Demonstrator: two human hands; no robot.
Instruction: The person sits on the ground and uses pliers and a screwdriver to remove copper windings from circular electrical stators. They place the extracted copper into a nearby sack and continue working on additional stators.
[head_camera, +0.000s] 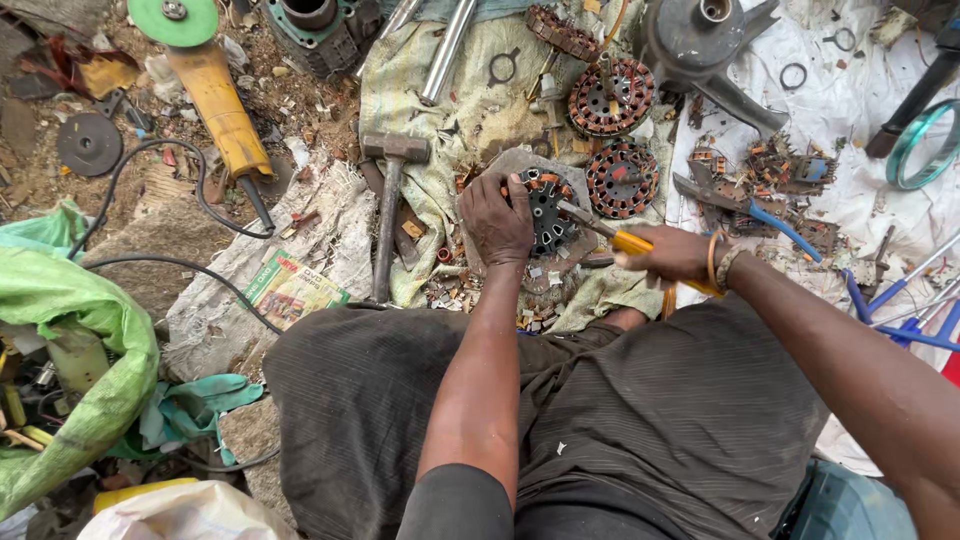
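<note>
- Motor stator (548, 210): round, dark, copper windings showing at its rim; lies on a grey slab directly under the left hand, just ahead of the person's knees.
- Left hand (497, 220): palm down, fingers curled over the stator's near-left edge, pressing it to the slab.
- Right hand (672, 255): fist wrapped around the yellow handle of a screwdriver (600, 231); the shaft runs from the hand leftward and its tip meets the stator's right side, close to the left hand's fingertips.
- Copper scraps (470, 290): small cut pieces scattered below and beside the left wrist.
- Hammer (388, 205): just left of the left hand, head away from the person, handle pointing back toward the lap.
- Two more wound stators (612, 98): beyond the right hand, one behind the other, on a pale green cloth (480, 95).
- Blue-handled pliers (750, 210): right of and a little beyond the right hand, on white sheeting.
- Yellow angle grinder (205, 85): well to the left of the left hand, green disc at the far end, black cable trailing over the dirt.
</note>
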